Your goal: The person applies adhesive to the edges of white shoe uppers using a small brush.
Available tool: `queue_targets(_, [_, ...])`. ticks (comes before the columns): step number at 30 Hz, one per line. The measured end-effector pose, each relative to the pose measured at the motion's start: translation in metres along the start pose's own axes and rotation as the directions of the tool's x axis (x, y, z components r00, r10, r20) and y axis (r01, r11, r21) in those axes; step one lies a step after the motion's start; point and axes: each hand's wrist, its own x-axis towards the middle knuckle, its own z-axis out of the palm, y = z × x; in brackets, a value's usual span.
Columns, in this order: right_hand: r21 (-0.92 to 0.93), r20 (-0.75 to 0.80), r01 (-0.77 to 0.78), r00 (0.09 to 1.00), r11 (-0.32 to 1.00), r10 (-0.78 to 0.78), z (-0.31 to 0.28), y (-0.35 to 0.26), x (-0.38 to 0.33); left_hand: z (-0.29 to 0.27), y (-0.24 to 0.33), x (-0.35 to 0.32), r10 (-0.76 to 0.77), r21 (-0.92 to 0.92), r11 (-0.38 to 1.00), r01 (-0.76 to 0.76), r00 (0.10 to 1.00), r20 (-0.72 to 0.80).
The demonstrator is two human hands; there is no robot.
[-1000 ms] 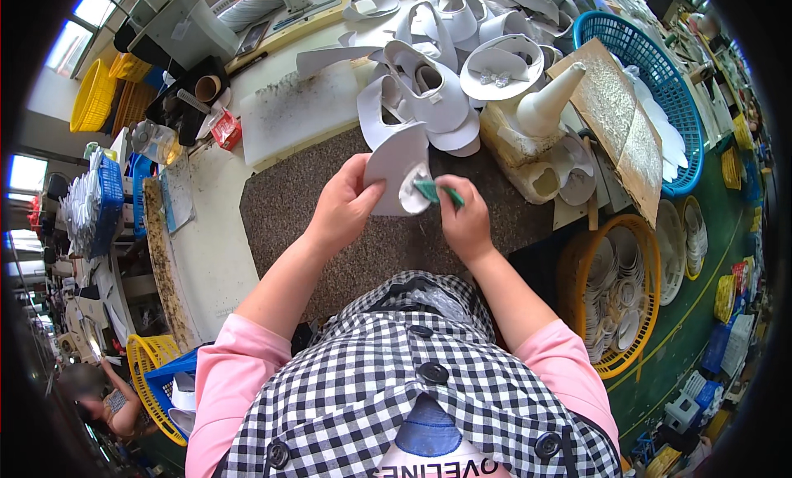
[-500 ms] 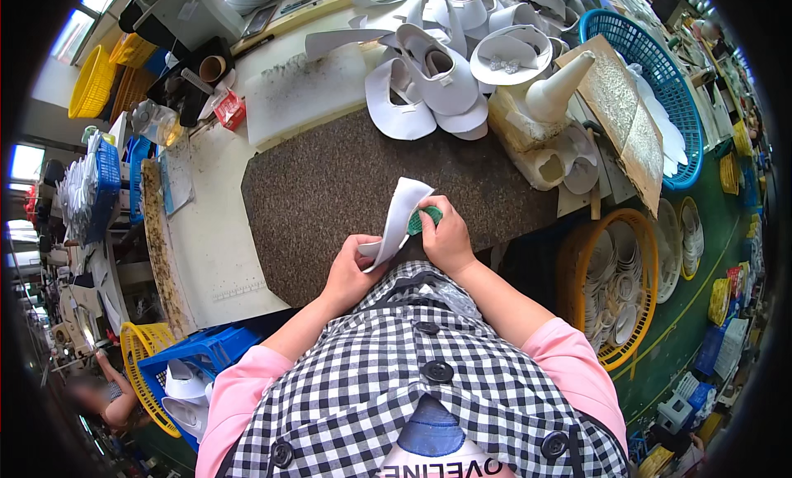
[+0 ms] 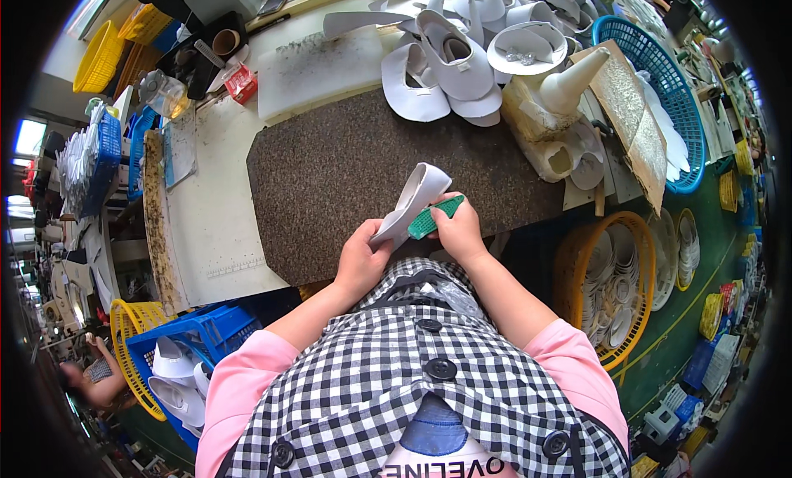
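Note:
My left hand (image 3: 360, 257) is closed on the lower end of a white shoe upper (image 3: 410, 202), which tilts up and away to the right. Between the fingers of my right hand (image 3: 459, 232) is a small flat green piece with a textured surface (image 3: 432, 218). Its lower end lies close against the right side of the upper; whether they touch I cannot tell. Both hands are over the near edge of a dark speckled mat (image 3: 330, 173). Beyond it, several white shoe uppers (image 3: 414, 82) are piled up.
A cream shoe-shaped form on a block (image 3: 540, 107) stands at the mat's far right, beside a cardboard sheet (image 3: 624, 107) and a blue basket (image 3: 689, 107). An orange basket of white parts (image 3: 646, 305) is below right. Blue crates with white uppers (image 3: 177, 395) sit lower left.
My right hand has moved slightly right, showing more of the green piece. The upper has turned, so its curved opening shows at the top. The whole view has shifted a little.

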Motion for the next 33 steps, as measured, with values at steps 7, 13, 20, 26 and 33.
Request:
queue_targets(7, [0.411,-0.046,0.052,0.998,0.91,-0.036,-0.078,-0.024,-0.025,-0.045,0.036,0.017,0.397,0.086,0.918,-0.388,0.9,-0.178])
queue_targets(13, [-0.04,-0.613,0.435,0.7,0.9,-0.366,-0.172,-0.04,-0.013,-0.066,-0.014,0.028,0.322,0.661,0.679,-0.318,0.939,0.121])
queue_targets(20, [-0.405,-0.62,0.333,0.585,0.852,-0.523,-0.204,-0.045,0.026,-0.049,-0.006,0.014,0.299,0.511,0.831,-0.221,0.951,-0.076])
queue_targets(26, [-0.153,-0.648,0.312,0.684,0.937,-0.334,-0.21,-0.04,0.06,-0.045,-0.008,0.028,-0.141,0.056,0.982,0.178,0.905,-0.402])
queue_targets(33, [0.286,-0.305,0.057,0.952,0.957,0.035,-0.205,-0.024,0.016,-0.044,-0.02,0.025,-0.372,-0.414,0.878,0.242,0.887,-0.272])
